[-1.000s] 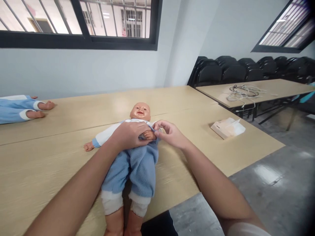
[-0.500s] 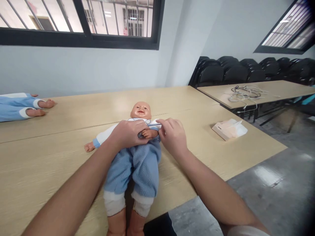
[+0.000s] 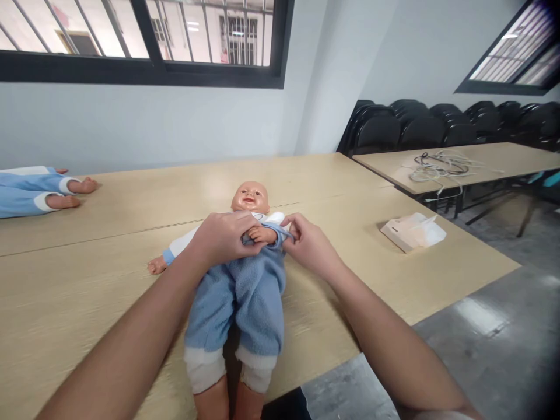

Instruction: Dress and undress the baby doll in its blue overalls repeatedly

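Note:
A baby doll (image 3: 258, 297) in blue trousers and a white and blue top lies on its back, feet toward me. My left hand (image 3: 227, 236) lies across its chest, fingers closed at the doll's small hand (image 3: 262, 234); what they grip is partly hidden. With thumb and fingertips, my right hand (image 3: 308, 242) pinches the blue sleeve cuff (image 3: 284, 230) on that same arm and holds it stretched outward. The doll's other arm (image 3: 158, 264) rests out to the left on the table.
The doll lies on a pale wooden table (image 3: 109, 303). A second doll's legs (image 3: 44, 195) show at the left edge. At right is an open tissue box (image 3: 411, 232). Tangled cables (image 3: 441, 166) lie on a farther table, with stacked black chairs (image 3: 378, 131) behind.
The cuff, drawn out flat and taut above the doll's wrist, now sits lower around the wrist. My right hand has shifted slightly right and down; my left hand is nearly still.

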Action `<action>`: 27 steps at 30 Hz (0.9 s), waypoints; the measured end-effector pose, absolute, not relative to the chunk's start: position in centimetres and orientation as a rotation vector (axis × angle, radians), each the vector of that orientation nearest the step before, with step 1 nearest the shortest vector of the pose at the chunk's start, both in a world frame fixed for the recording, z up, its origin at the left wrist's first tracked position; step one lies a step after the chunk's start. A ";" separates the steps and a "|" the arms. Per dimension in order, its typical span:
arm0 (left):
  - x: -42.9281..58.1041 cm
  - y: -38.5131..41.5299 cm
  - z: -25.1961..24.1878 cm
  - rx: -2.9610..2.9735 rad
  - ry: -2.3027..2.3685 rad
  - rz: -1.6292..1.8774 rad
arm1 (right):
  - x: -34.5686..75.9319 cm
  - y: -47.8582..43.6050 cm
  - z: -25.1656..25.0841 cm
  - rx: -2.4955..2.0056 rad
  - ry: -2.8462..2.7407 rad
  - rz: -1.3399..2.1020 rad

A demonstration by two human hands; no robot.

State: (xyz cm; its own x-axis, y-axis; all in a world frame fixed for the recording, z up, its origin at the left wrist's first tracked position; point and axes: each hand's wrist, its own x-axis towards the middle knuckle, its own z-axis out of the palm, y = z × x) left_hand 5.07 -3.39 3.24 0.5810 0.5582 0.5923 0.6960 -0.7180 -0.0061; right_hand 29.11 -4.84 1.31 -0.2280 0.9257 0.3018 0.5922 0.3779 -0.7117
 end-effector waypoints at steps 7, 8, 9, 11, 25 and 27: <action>5.3 -3.8 3.4 -2.601 -1.030 -0.826 | 29.4 -4.5 2.4 -1.098 -1.840 0.986; 5.3 -3.9 3.4 -2.612 -1.025 -0.814 | 29.4 -4.3 2.4 -1.080 -1.790 1.083; 5.3 -4.0 3.5 -2.622 -1.020 -0.806 | 29.5 -4.2 2.5 -1.064 -1.746 1.164; 5.4 -4.1 3.6 -2.643 -1.016 -0.785 | 29.5 -4.1 2.5 -1.023 -1.682 1.284; 6.3 -5.3 4.0 -2.810 -0.913 -0.541 | 32.2 -3.6 2.6 -0.953 -1.889 1.613; 6.2 -5.2 4.0 -2.796 -0.905 -0.531 | 32.1 -3.6 2.4 -0.968 -1.869 1.611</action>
